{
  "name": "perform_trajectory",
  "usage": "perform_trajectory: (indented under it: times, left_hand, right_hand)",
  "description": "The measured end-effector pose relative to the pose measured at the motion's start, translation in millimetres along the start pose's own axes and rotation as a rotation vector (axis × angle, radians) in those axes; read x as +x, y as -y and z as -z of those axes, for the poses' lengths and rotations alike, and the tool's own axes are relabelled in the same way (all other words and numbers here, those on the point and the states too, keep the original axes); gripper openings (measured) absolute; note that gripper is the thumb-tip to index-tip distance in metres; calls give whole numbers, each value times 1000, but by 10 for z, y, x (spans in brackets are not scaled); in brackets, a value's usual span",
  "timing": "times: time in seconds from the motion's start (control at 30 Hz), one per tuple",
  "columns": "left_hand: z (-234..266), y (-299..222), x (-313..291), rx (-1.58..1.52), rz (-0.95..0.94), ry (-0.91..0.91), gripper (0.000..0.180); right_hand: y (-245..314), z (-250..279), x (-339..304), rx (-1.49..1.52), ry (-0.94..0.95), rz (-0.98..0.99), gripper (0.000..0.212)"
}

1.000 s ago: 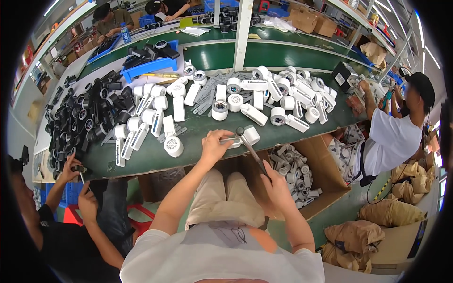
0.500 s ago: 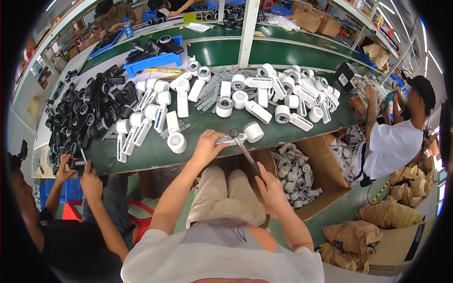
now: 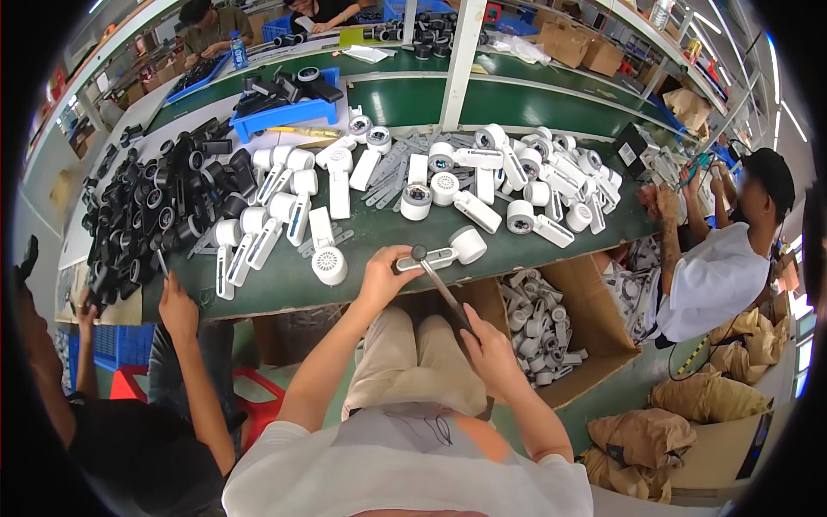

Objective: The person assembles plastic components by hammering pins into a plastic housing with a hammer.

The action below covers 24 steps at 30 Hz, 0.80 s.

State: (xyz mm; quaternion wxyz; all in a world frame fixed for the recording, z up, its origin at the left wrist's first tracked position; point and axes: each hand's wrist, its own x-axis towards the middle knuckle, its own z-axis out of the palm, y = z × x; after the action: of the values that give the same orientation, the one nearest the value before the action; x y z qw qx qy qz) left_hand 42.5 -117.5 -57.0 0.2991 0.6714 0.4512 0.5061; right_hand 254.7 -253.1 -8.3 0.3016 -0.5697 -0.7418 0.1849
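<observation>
My left hand is closed on the handle end of a white handheld fan, at the table's front edge. The fan lies sideways, its round head to the right and a grey strip along its handle. Wrapped round the dark grip of a hammer is my right hand. The hammer's metal shaft slants up to the left, and its small round dark head is over the fan's handle; whether they touch I cannot tell. Another white fan lies left of my left hand.
Many white fans and grey strips cover the green table. Black fans are heaped at left, below a blue tray. An open cardboard box of white fans stands below right. Co-workers sit at both sides.
The hammer's head has shifted slightly down and left over the fan's handle. Both hands keep their grip. The co-worker at left has moved their hands apart.
</observation>
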Motion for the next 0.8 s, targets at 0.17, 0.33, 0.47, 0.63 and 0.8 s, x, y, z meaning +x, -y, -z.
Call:
perform_trajectory:
  times: [0.17, 0.33, 0.47, 0.63, 0.8]
  left_hand:
    - [5, 141, -35, -14, 61, 24, 48]
    - [-1, 131, 21, 117, 9, -17, 45]
    - [51, -13, 28, 125, 85, 7, 33]
    - [52, -67, -17, 115, -14, -20, 31]
    - [97, -90, -16, 104, 22, 26, 32]
  right_hand:
    - [130, -48, 55, 59, 61, -34, 49]
    - [173, -145, 4, 170, -37, 10, 48]
    - [42, -135, 42, 19, 50, 28, 52]
    - [-53, -143, -30, 128, -68, -32, 50]
    - [18, -155, -11, 190, -136, 47, 49]
